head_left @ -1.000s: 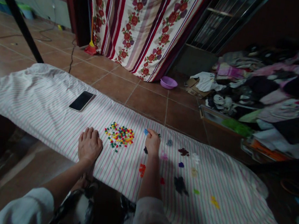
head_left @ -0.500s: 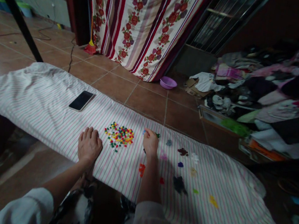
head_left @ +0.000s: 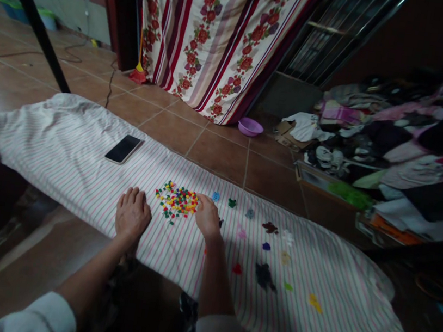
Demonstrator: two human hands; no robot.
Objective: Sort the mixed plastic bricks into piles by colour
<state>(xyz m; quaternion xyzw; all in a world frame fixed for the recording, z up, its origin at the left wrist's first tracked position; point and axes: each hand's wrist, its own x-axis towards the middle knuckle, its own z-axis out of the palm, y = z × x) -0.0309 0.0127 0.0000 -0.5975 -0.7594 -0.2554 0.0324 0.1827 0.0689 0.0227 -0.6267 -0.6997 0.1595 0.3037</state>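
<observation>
My left hand [head_left: 132, 213] lies flat on the striped cloth [head_left: 175, 258], its fingers stretched out and holding nothing. To its right is a mixed pile of tiny coloured pieces [head_left: 177, 201], mostly red, yellow, green and white. My right hand [head_left: 208, 217] is at the pile's right edge with its fingers curled together; anything between the fingertips is hidden. Beyond that hand lie small groups sorted by colour, among them light blue pieces [head_left: 216, 196], dark green pieces [head_left: 232, 203], brown pieces [head_left: 270, 227], black pieces [head_left: 265, 276] and yellow pieces [head_left: 315, 303]. My right forearm covers most of the orange pieces.
A phone [head_left: 124, 149] rests on the cloth, left of the pile. On the tiled floor beyond are a purple basin [head_left: 250, 127] and a red broom [head_left: 138, 74] by a floral curtain [head_left: 218, 39]. Heaped clothes [head_left: 407, 132] fill the right side.
My right hand has moved left, from the light blue group to the edge of the mixed pile. The light blue pieces now show uncovered. My left hand has stayed in place.
</observation>
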